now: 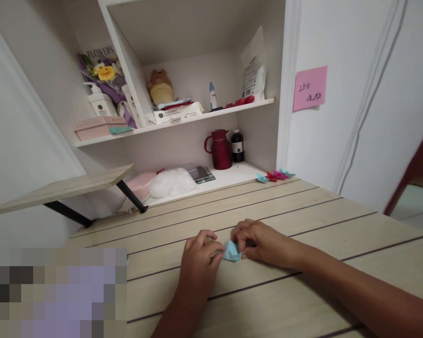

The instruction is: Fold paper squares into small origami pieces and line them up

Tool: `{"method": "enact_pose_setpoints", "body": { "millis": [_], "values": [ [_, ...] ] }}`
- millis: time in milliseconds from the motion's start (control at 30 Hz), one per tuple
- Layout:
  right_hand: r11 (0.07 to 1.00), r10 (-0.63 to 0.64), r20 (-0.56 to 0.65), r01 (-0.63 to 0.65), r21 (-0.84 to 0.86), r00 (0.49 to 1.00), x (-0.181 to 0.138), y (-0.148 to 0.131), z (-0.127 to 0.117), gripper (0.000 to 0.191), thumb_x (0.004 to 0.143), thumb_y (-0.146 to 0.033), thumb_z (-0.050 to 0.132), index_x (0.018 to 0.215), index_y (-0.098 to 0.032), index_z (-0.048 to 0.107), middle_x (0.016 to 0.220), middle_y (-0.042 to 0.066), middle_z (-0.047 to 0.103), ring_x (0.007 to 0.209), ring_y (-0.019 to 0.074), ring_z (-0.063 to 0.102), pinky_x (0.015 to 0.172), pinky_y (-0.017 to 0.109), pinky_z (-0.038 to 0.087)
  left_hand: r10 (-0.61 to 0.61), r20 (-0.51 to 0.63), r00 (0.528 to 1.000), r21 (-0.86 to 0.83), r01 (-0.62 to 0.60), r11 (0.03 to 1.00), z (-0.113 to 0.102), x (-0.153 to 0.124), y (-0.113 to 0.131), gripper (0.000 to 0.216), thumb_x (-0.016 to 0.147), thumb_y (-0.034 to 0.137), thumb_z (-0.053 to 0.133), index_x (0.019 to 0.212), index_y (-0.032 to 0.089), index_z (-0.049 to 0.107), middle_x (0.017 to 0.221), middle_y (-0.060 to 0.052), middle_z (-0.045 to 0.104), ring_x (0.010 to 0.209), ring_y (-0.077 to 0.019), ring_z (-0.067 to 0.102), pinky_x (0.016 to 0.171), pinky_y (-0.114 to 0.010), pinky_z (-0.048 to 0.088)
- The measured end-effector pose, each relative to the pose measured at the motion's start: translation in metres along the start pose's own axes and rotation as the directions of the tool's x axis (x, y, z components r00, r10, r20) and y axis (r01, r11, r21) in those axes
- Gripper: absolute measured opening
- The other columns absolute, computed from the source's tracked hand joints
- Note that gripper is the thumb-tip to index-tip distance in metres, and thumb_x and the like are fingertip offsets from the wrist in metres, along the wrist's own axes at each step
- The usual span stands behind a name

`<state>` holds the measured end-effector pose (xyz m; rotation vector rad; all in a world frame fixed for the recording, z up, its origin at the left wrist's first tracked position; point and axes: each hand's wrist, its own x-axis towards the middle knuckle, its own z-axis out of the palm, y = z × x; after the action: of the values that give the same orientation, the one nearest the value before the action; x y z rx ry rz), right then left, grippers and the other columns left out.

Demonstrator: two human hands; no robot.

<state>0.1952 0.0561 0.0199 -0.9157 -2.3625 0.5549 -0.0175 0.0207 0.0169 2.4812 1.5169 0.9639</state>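
A small folded piece of light-blue paper (232, 252) rests on the striped wooden table between my two hands. My left hand (201, 253) is at its left side, thumb and fingers bent inward and touching its edge. From the right, my right hand (255, 241) pinches the paper's other edge between thumb and curled fingers. Parts of the paper's edges are hidden behind my fingertips. Farther off, at the table's back right, stands a row of several small folded paper pieces (273, 176) in blue, red and pink.
The striped tabletop (303, 295) spreads around my hands. A raised wooden shelf (63, 188) on black legs stands at the back left. Behind the table are a red jug (221, 150), a dark bottle (237, 146) and a white plastic bag (172, 183). A pixelated patch covers the lower left.
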Motion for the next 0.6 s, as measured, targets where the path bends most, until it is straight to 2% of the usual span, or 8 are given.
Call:
{"method": "enact_pose_setpoints", "body": {
  "millis": [133,300,467,600],
  "values": [
    [1.000,0.003,-0.004,-0.003,0.001,1.000,0.000,0.001,0.001,0.012,0.071,-0.010,0.071,0.071,-0.020,0.064,0.093,0.001,0.068,0.088,0.0163,0.060,0.080,0.029,0.045,0.017,0.086,0.996,-0.065,-0.012,0.998,0.003,-0.001,-0.002,0.021,0.075,0.009,0.069,0.077,0.030,0.074,0.095,0.001,0.070,0.092,-0.0194,0.063,0.089,-0.038,0.041],
    [1.000,0.001,-0.002,-0.001,0.015,1.000,0.001,0.003,0.001,0.011,0.072,-0.011,0.071,0.071,-0.020,0.064,0.093,0.001,0.069,0.089,0.0168,0.060,0.082,0.030,0.044,-0.053,0.190,0.980,-0.170,0.086,0.982,0.005,-0.001,-0.006,0.024,0.064,0.014,0.079,0.083,0.029,0.075,0.096,-0.001,0.072,0.095,-0.0220,0.063,0.089,-0.038,0.043],
    [0.999,0.007,0.007,-0.007,0.034,1.000,0.001,0.002,0.000,0.012,0.071,-0.009,0.070,0.070,-0.020,0.064,0.094,0.002,0.069,0.089,0.0171,0.060,0.083,0.031,0.043,-0.080,0.173,0.982,-0.148,0.106,0.983,0.006,0.000,-0.002,0.022,0.066,0.011,0.075,0.080,0.029,0.075,0.094,0.000,0.072,0.093,-0.0218,0.062,0.089,-0.039,0.042],
    [0.998,0.039,0.000,-0.038,0.058,0.999,0.001,0.002,0.001,0.012,0.071,-0.012,0.072,0.069,-0.020,0.064,0.094,0.001,0.069,0.090,0.0175,0.060,0.083,0.031,0.044,-0.155,0.095,0.983,-0.134,0.167,0.977,0.012,0.001,0.002,0.019,0.068,0.008,0.070,0.072,0.026,0.073,0.093,-0.001,0.071,0.094,-0.0218,0.062,0.091,-0.042,0.041]
  ]
}}
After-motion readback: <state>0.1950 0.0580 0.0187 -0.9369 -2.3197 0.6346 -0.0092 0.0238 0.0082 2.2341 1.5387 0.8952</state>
